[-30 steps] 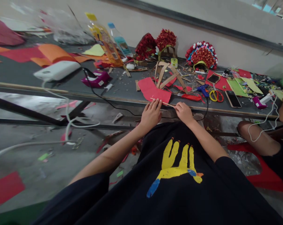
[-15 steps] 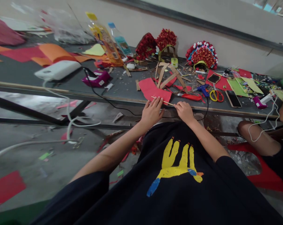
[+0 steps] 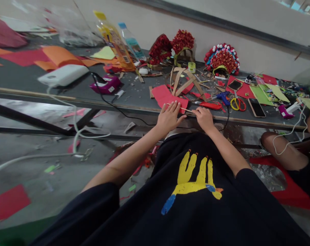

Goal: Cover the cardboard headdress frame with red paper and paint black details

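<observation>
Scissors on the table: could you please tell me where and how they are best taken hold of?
I would grip the scissors by their yellow loop and red loop, coming from the near edge of the table, between the glue gun and phone. The loops face that edge, and the blades point away.

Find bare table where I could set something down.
Widest: left of the white box, in front of the red strip. Smaller, crumb-strewn: between purple box and red sheet. Crowded: around scissors, glue gun, phone.
</observation>
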A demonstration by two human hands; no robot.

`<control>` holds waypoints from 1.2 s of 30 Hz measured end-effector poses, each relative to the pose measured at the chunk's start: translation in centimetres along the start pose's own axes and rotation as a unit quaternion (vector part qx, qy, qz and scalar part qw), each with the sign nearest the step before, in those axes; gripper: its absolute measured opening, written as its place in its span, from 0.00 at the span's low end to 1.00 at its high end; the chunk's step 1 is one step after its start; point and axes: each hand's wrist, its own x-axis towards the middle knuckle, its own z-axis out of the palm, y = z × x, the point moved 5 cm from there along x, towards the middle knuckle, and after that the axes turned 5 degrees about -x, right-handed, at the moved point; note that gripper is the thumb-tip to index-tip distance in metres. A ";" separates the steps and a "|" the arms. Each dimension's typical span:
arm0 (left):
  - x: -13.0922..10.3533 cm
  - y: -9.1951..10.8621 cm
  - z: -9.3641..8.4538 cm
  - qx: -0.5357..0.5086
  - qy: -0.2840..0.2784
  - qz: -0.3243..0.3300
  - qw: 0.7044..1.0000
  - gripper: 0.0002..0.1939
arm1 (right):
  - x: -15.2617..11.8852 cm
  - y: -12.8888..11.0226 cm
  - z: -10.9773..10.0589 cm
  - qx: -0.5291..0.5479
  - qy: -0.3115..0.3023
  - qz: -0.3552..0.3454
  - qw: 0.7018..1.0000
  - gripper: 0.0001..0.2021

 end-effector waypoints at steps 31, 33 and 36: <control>1.2 -0.5 2.9 -0.073 0.075 -0.031 0.994 0.42 | 1.7 -1.1 -1.9 -0.007 -0.094 0.021 0.995 0.21; 0.8 -0.6 3.1 -0.074 0.083 -0.028 0.993 0.41 | 2.1 -0.9 -2.1 -0.016 -0.100 0.028 0.994 0.22; 0.1 -0.4 3.4 -0.071 0.086 -0.030 0.993 0.38 | 2.6 -0.6 -2.3 -0.032 -0.097 0.040 0.994 0.22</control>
